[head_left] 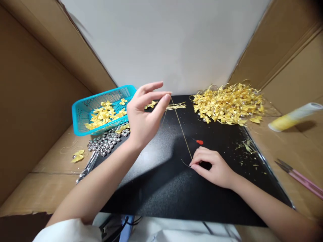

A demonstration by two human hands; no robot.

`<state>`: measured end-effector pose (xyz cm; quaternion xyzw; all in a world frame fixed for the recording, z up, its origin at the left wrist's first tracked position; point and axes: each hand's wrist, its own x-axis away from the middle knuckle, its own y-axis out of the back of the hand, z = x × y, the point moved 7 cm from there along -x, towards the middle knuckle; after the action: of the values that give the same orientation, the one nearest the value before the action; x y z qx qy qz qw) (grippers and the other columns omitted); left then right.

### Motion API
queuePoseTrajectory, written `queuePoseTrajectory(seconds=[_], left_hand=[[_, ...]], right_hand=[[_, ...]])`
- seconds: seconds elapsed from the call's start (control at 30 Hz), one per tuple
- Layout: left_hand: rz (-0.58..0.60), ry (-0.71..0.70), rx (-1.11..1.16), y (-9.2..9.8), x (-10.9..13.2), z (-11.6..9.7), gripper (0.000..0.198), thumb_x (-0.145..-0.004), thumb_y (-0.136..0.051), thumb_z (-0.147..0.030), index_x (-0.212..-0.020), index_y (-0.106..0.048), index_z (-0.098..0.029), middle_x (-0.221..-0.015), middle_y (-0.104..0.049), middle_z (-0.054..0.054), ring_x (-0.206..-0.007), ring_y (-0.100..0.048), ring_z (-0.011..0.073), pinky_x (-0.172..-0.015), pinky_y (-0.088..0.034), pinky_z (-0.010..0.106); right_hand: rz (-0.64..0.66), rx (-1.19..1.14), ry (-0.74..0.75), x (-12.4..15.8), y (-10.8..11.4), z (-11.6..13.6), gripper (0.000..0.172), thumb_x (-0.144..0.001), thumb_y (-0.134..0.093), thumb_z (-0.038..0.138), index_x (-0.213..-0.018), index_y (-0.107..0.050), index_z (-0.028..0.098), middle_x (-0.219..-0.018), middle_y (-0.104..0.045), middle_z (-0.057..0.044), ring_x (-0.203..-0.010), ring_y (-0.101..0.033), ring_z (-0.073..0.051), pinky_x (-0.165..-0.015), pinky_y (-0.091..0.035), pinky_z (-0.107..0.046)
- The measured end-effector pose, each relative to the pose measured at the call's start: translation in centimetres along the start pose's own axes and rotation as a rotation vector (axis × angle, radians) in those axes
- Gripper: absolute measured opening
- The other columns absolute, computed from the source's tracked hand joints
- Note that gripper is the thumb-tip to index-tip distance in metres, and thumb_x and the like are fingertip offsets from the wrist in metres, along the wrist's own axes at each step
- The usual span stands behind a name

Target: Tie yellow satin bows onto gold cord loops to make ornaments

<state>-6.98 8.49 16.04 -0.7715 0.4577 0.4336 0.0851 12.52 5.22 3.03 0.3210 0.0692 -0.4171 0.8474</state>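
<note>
A thin yellow cord (182,129) runs taut and slanting between my two hands. My left hand (147,114), raised above the black board, pinches its upper end between thumb and index finger, the other fingers loosely spread. Low over the board, my right hand (212,164) pinches the lower end, where a short tail sticks out to the left. Just beyond the right hand lies a small red piece (200,142) with a fine wire. Behind the left hand, a bundle of cut yellow cords (176,106) lies beside a yellow bow (151,104), partly covered by the fingers.
A turquoise basket (78,116) holds yellow bows at the left. Silver beads (104,143) lie in front of it. A heap of finished yellow bows with cords (227,104) sits back right. A yellow-white spool (294,117) and pink-handled tweezers (302,179) lie right; cardboard walls stand both sides.
</note>
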Motion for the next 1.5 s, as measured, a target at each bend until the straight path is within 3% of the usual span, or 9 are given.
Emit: queuePoseTrajectory(seconds=[0.2,0.33,0.43,0.53,0.7,0.87,1.0,1.27,1.5], left_hand=[[0.024,-0.083,0.099,-0.8,-3.3,-2.2,0.009,-0.086,-0.069,-0.029,-0.085,-0.076,-0.022,-0.086,-0.078,-0.004,-0.088,-0.073,0.0157,-0.078,-0.057,0.032],[0.006,-0.222,0.205,-1.1,-5.4,-3.9,0.026,-0.074,-0.077,-0.046,-0.078,-0.076,-0.020,-0.074,-0.076,-0.003,-0.075,-0.071,0.0142,-0.067,-0.057,0.028],[0.020,-0.262,0.233,-1.5,-6.2,-4.7,0.029,-0.074,-0.076,-0.049,-0.078,-0.075,-0.020,-0.074,-0.075,-0.003,-0.076,-0.071,0.0146,-0.067,-0.056,0.028],[0.030,-0.257,0.223,-1.9,-6.1,-5.0,0.029,-0.075,-0.074,-0.049,-0.080,-0.075,-0.020,-0.076,-0.075,-0.003,-0.075,-0.070,0.0136,-0.068,-0.056,0.027],[0.007,-0.251,0.237,-1.8,-5.9,-5.3,0.023,-0.079,-0.074,-0.042,-0.080,-0.076,-0.020,-0.076,-0.075,-0.003,-0.074,-0.070,0.0136,-0.069,-0.057,0.028],[0.015,-0.301,0.218,-1.4,-6.8,-5.8,0.030,-0.075,-0.075,-0.048,-0.079,-0.075,-0.018,-0.076,-0.075,-0.004,-0.073,-0.070,0.0115,-0.067,-0.057,0.025],[0.018,-0.332,0.188,-1.2,-7.1,-6.4,0.021,-0.079,-0.075,-0.040,-0.079,-0.075,-0.018,-0.075,-0.074,-0.004,-0.073,-0.070,0.0116,-0.067,-0.057,0.025],[-0.001,-0.237,0.202,-1.5,-6.6,-6.7,0.008,-0.082,-0.074,-0.024,-0.078,-0.076,-0.018,-0.074,-0.074,-0.003,-0.069,-0.069,0.0122,-0.063,-0.057,0.026],[0.056,-0.234,0.305,-2.7,-5.6,-8.5,0.010,-0.086,-0.070,-0.017,-0.078,-0.075,-0.018,-0.074,-0.074,-0.003,-0.071,-0.069,0.0115,-0.067,-0.058,0.025]], right_hand=[[-0.050,-0.027,-0.043,-0.3,0.7,-0.6,0.012,-0.085,-0.063,0.017,-0.074,-0.067,0.019,-0.069,-0.067,-0.003,-0.064,-0.061,-0.014,-0.062,-0.051,-0.028],[-0.051,-0.020,-0.080,-0.4,0.8,-1.1,0.012,-0.085,-0.062,0.019,-0.074,-0.067,0.019,-0.070,-0.067,-0.003,-0.065,-0.060,-0.014,-0.061,-0.051,-0.029],[-0.079,0.029,-0.079,-0.4,1.0,-1.4,0.013,-0.086,-0.062,0.021,-0.074,-0.067,0.020,-0.069,-0.067,-0.001,-0.063,-0.059,-0.014,-0.071,-0.053,-0.035],[-0.145,0.076,-0.091,-0.5,1.6,-1.8,0.014,-0.087,-0.062,0.023,-0.075,-0.068,0.021,-0.066,-0.066,0.000,-0.061,-0.058,-0.014,-0.084,-0.052,-0.041],[-0.259,0.124,-0.178,-0.3,2.8,-3.0,0.008,-0.086,-0.064,0.026,-0.086,-0.071,0.021,-0.069,-0.065,-0.001,-0.065,-0.057,-0.016,-0.065,-0.049,-0.031],[-0.409,0.137,-0.239,0.0,4.5,-3.7,0.014,-0.088,-0.061,0.029,-0.096,-0.068,0.020,-0.075,-0.063,-0.002,-0.066,-0.055,-0.015,-0.065,-0.047,-0.030],[-0.514,0.111,-0.273,0.3,5.6,-4.2,0.016,-0.088,-0.060,0.032,-0.095,-0.067,0.020,-0.077,-0.063,-0.001,-0.063,-0.053,-0.014,-0.063,-0.047,-0.029],[-0.396,0.102,-0.193,-0.8,3.6,-3.7,0.019,-0.087,-0.062,0.026,-0.105,-0.068,0.024,-0.095,-0.071,-0.005,-0.080,-0.062,-0.018,-0.074,-0.050,-0.034],[-0.457,0.112,-0.169,-1.3,3.6,-3.7,0.014,-0.087,-0.061,0.024,-0.097,-0.071,0.022,-0.085,-0.070,-0.003,-0.073,-0.060,-0.015,-0.072,-0.049,-0.032]])
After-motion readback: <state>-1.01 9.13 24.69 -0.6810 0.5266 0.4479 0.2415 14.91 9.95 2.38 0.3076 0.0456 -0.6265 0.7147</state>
